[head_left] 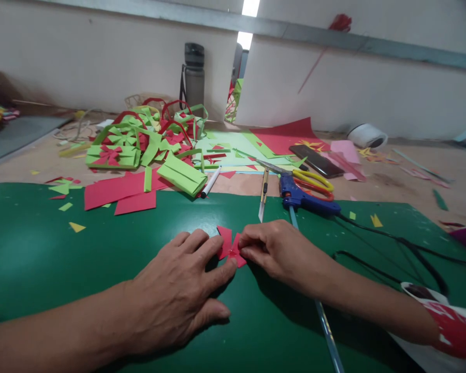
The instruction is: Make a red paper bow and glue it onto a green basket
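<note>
A small red paper bow (225, 241) lies on the green mat (62, 269) between my hands. My left hand (174, 287) rests palm down with its fingers spread, and two fingertips touch the left and lower edges of the bow. From the other side my right hand (277, 248) pinches the bow's right flap between thumb and fingers. A glossy spot shows at the bow's middle. Just beyond my right hand are a box cutter (263, 194) with its blade out and a blue glue gun (308, 201). A clear glue stick (328, 334) passes under my right forearm.
Scissors (312, 181) lie behind the glue gun, whose black cord (380, 233) trails right. Red paper strips (112, 191), a green folded paper piece (182, 173) and a marker (211, 182) sit farther back. Behind them are a pile of paper bags (114, 155), a bottle (194, 77) and a phone (316, 160).
</note>
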Motion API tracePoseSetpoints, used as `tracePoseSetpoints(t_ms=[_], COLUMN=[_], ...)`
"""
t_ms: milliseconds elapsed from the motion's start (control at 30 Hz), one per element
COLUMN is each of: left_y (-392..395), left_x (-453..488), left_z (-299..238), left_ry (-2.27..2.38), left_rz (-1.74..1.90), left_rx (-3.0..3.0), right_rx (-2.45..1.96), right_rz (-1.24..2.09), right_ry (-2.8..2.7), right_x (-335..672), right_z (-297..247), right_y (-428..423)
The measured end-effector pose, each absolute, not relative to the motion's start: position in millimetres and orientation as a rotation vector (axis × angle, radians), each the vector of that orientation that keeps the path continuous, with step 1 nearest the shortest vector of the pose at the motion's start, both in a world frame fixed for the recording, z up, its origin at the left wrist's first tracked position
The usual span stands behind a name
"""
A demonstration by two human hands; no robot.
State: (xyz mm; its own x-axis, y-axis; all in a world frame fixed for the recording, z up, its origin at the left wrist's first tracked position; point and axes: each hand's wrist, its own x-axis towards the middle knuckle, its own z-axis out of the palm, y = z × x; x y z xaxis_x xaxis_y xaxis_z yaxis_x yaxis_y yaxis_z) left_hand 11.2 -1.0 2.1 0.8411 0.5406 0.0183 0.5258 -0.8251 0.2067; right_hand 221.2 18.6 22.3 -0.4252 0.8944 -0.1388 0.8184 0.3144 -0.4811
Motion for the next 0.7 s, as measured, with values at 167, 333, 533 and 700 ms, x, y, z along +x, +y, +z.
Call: tracePoseSetpoints(t_ms=[167, 333, 533, 700], left_y=[-1.2, -1.0, -1.0, -1.1], left_x=[11.2, 12.0, 12.8, 12.0], left_z=[2.4, 3.3, 4.2, 4.0], left_ry=[0.827, 0.825, 0.82, 0.82], left_rz=[0.099, 0.111, 0.128, 0.13], left_rx=[2.819, 2.831, 2.834, 2.844], right_rx=[-1.523, -1.369, -1.317, -1.347], right_rz=[0.599, 0.239, 0.172, 0.435], right_ry=[-2.557, -2.859, -2.934, -2.799], right_x=[221.0, 227.4, 229.8, 228.9], right_z=[20.7, 22.7, 26.5, 24.5], right_y=[17.7, 14.9, 10.9, 17.4])
